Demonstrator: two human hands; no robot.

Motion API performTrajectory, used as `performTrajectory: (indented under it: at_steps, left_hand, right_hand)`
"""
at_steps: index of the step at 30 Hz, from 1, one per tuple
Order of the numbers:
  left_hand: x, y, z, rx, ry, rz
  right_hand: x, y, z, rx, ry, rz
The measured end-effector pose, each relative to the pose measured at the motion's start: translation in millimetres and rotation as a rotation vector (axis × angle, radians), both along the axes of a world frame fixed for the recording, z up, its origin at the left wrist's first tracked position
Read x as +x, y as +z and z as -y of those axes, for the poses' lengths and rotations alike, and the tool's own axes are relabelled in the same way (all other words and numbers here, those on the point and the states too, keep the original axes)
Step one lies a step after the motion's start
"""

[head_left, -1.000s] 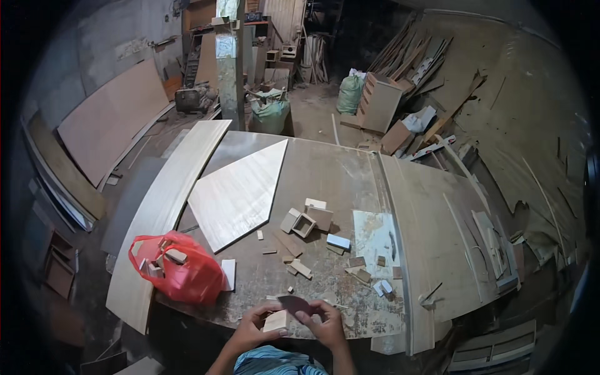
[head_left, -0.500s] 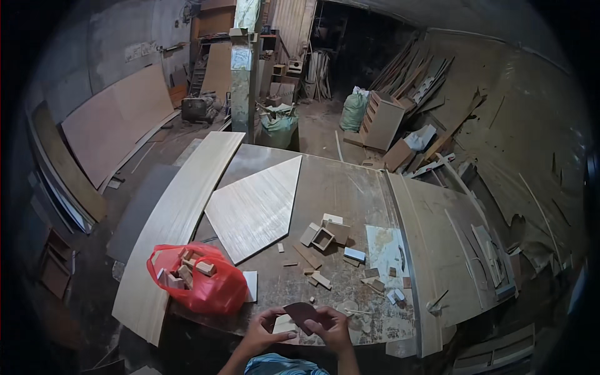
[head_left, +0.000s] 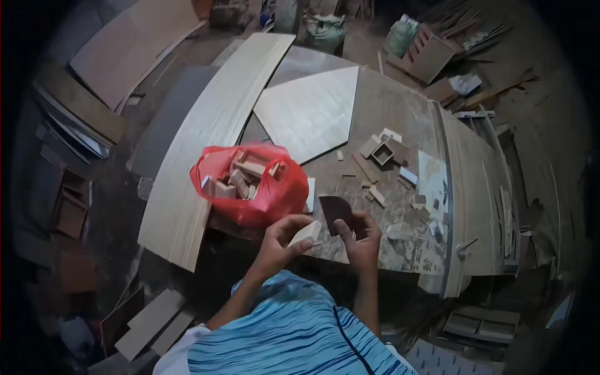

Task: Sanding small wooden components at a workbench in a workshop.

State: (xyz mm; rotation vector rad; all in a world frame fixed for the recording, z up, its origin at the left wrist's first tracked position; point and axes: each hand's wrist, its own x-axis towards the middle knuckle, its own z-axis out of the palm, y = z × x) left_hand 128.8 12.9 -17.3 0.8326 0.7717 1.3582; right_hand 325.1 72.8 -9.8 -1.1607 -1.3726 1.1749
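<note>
My left hand (head_left: 284,242) is closed on a small pale wood block (head_left: 305,234), held between thumb and fingers. In my right hand (head_left: 362,241) is a dark brown sheet of sandpaper (head_left: 335,212), slightly curled, with the thumb pressed on its lower part. The block and the sheet are apart, both above the near edge of the worktable (head_left: 400,259). Just beyond my left hand sits a red plastic bag (head_left: 275,203), open at the top and filled with small wood pieces (head_left: 240,178).
A long pale board (head_left: 206,137) lies along the table's left side, beside a five-sided panel (head_left: 312,109). Small wooden boxes (head_left: 382,152) and offcuts (head_left: 375,195) are scattered right of the bag. More boards (head_left: 156,319) lie at the lower left.
The view has tipped downward, so the table appears higher. My hands have moved apart, and the sandpaper, which overlapped the block before, is now clear of it.
</note>
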Motion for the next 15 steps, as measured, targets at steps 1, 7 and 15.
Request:
performTrajectory:
  at_steps: [1, 7, 15]
  left_hand:
    - [-5, -10, 0, 0.047, 0.024, -0.037]
    - [-24, -12, 8, 0.028, -0.056, -0.012]
    - [-25, -20, 15, -0.055, -0.027, -0.071]
  right_hand:
    - [-12, 15, 12, -0.047, 0.053, -0.147]
    - [-17, 24, 24, -0.032, -0.082, 0.292]
    - [-28, 30, 40, -0.061, -0.004, 0.343]
